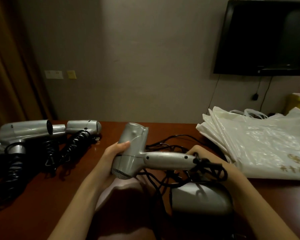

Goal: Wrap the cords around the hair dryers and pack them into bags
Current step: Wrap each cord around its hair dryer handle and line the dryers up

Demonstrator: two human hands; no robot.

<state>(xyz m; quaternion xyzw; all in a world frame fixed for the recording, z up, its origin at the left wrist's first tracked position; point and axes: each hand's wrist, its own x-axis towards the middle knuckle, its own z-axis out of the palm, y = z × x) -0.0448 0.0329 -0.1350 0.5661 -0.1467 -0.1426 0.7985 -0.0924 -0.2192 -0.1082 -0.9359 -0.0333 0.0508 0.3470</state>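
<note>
At frame centre the left hand (115,154) grips the hair dryer (137,153) barrel above the surface (42,184); the right hand (197,151) holds the handle end, where its cord (213,168) should be wound tight, loops kept adjacent.

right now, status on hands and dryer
Left hand grips dryer body. Right hand behind the handle end, grip unclear. Cord loose, tangled, unwrapped. Bags lie right.
</note>
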